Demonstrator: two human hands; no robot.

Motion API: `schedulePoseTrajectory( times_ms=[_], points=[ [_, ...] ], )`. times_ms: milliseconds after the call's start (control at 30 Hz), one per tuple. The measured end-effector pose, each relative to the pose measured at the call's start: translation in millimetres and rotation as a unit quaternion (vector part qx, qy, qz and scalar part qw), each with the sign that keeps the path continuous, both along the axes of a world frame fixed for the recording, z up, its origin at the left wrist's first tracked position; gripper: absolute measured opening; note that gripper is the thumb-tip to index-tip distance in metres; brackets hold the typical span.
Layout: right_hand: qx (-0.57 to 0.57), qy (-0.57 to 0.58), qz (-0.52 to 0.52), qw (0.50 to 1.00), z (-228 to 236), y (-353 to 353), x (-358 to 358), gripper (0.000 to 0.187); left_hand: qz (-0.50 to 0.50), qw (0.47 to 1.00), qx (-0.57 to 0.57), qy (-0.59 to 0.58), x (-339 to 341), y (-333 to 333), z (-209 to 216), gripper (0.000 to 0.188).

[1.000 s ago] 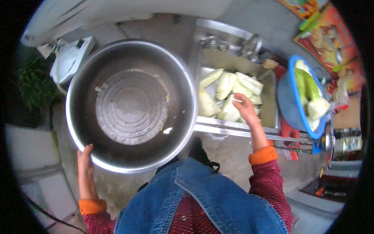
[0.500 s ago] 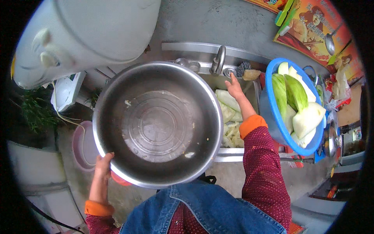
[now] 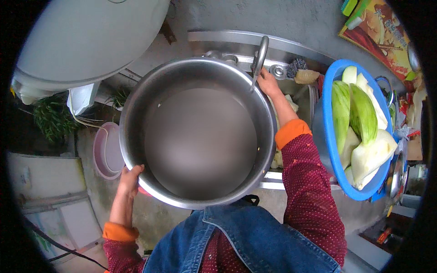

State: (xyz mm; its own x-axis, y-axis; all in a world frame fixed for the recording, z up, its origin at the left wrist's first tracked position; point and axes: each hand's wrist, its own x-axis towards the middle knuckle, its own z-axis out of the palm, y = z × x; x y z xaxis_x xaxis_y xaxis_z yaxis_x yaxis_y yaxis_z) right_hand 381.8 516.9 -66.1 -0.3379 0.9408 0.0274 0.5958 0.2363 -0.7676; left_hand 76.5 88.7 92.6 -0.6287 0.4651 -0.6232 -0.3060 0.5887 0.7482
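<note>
a big steel pot (image 3: 200, 132) sits under the curved tap (image 3: 258, 59) over the sink (image 3: 291, 91), its bottom clouded with water, so filling looks begun, not finished. the left hand (image 3: 129, 179) grasps the near rim; the right hand (image 3: 268, 84) grips the far rim. cut pale-green vegetables (image 3: 359, 123) wait in a blue basin (image 3: 330, 136) alongside.
</note>
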Motion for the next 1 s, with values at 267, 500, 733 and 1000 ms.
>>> schedulePoseTrajectory(
  times_ms=[267, 500, 733, 1000],
  points=[
    [-0.089, -0.126, -0.033, 0.987, 13, -70, 44, 0.055, -0.044, 0.997, 0.038, -0.045, -17, 15, 0, 0.037],
    [-0.212, 0.023, -0.071, 0.974, -14, -130, 90, 0.037, -0.105, 0.994, -0.025, -0.025, -40, 37, 20, 0.035],
    [-0.215, 0.177, -0.111, 0.954, 0, -171, 118, 0.026, -0.158, 0.986, -0.033, -0.051, -59, 61, 21, 0.026],
    [-0.25, 0.262, -0.165, 0.917, 49, -222, 138, 0.018, -0.214, 0.973, -0.031, -0.083, -68, 81, 11, 0.03]
  ],
)
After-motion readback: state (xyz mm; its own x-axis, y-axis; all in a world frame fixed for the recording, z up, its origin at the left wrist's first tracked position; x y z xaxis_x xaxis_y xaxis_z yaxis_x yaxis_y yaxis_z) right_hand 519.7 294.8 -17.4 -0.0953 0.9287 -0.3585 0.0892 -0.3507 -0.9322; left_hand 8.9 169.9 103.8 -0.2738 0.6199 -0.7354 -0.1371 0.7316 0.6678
